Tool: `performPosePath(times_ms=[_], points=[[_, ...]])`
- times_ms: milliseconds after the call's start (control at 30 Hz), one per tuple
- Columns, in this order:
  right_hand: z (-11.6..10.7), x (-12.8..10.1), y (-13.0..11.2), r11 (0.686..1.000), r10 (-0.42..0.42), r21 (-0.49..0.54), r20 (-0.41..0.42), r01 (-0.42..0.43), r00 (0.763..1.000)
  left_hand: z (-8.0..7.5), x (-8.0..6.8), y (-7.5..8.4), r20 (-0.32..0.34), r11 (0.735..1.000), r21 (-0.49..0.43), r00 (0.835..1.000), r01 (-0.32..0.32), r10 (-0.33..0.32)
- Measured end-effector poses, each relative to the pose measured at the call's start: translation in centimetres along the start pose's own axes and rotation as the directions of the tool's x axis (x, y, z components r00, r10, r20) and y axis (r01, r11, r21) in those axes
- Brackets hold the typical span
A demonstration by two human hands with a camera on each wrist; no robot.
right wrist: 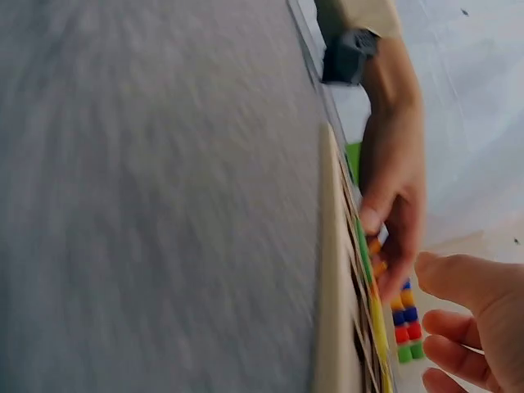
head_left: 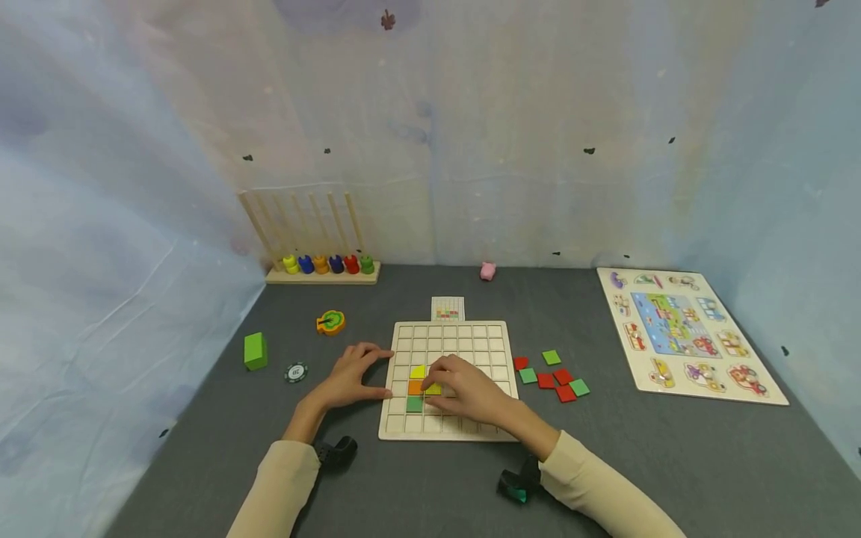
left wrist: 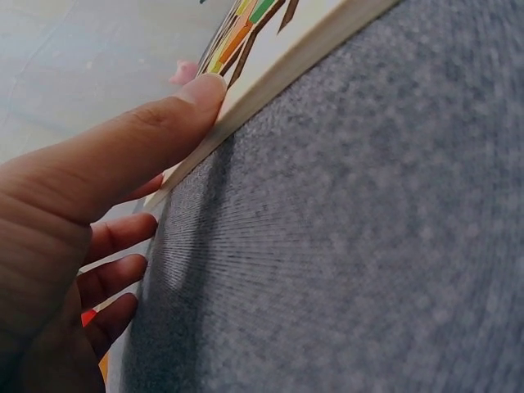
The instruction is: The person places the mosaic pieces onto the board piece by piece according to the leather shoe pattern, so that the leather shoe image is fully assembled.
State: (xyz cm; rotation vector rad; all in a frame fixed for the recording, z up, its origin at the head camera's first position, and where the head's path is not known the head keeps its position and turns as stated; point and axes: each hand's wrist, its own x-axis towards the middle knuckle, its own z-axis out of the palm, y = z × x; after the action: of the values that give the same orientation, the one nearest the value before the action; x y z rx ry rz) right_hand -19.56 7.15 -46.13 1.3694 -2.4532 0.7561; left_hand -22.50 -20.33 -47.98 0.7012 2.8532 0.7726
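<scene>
A pale wooden grid board [head_left: 498, 336] lies flat, with a yellow tile [head_left: 418, 371], an orange tile [head_left: 415, 388], a second yellow tile [head_left: 433, 390] and a green tile [head_left: 414, 405] in its squares. Thumb and index finger of the left hand [head_left: 350, 377] rest at the board's left edge; in the left wrist view its thumb [left wrist: 164, 131] touches the rim. Over the tiles hovers the right hand [head_left: 467, 388], its fingertips beside the second yellow tile. In the right wrist view, the right thumb [right wrist: 458, 278] is apart from the fingers and nothing shows between them.
Several loose red and green tiles [head_left: 545, 381] lie right of the board. A small pattern card [head_left: 447, 308] touches its far edge. Around stand a peg stacker [head_left: 323, 278], pink pig [head_left: 487, 271], picture puzzle [head_left: 619, 329], green block [head_left: 255, 351], tree piece [head_left: 330, 323] and chip [head_left: 296, 372].
</scene>
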Motion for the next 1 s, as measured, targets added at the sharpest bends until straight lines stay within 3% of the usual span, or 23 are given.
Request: performPosePath(times_ms=[500, 1000], points=[[-5.0, -4.8, 4.2, 0.994, 0.104, 0.030, -0.087, -0.102, 0.991, -0.1, 0.0, 0.2, 0.006, 1.000, 0.005, 1.000, 0.010, -0.010], [-7.7, -8.8, 6.3, 0.953, 0.304, -0.040, 0.086, -0.301, 0.949, -0.1, -0.2, 0.0, -0.002, 1.000, 0.003, 1.000, -0.012, 0.012]])
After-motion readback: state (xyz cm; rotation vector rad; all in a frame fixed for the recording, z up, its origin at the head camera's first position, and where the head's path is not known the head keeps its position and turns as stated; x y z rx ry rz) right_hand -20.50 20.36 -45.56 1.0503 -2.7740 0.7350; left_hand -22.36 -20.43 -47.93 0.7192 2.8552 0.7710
